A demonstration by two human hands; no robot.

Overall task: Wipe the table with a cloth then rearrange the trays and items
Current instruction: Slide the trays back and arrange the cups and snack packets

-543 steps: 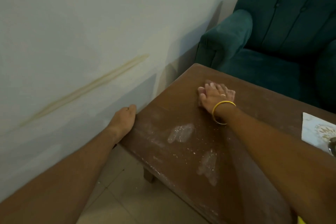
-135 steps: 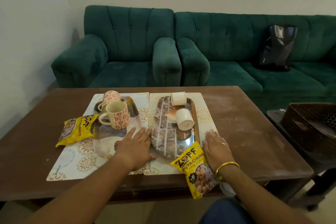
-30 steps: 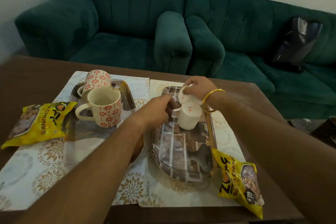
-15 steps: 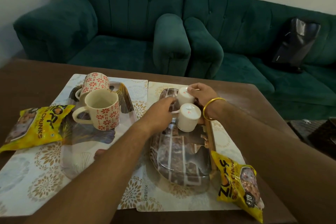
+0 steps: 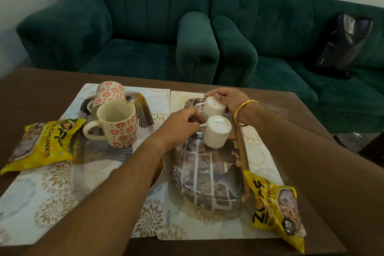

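Two small white cups stand upside down at the far end of the brown patterned tray (image 5: pixel 207 176). My left hand (image 5: pixel 180 126) pinches the handle of the nearer white cup (image 5: pixel 217 131). My right hand (image 5: pixel 227 97), with a gold bangle at the wrist, grips the farther white cup (image 5: pixel 214 106) from behind. On the left tray (image 5: pixel 99 156) one red-flowered mug (image 5: pixel 116 122) stands upright and another (image 5: pixel 108 91) is upside down behind it. Both trays rest on patterned placemats (image 5: pixel 52 189) on the brown table (image 5: pixel 31 91). No cloth is in view.
A yellow snack packet (image 5: pixel 43 143) lies at the left on the mat, another (image 5: pixel 278 208) at the right front corner. Green sofas (image 5: pixel 145 27) stand behind the table, with a black bag (image 5: pixel 342 41) on the right one.
Over the last second my hands stayed on the two white cups and shifted them slightly on the tray. Earlier I wiped the dusty table corner, then laid both hands on the mats.
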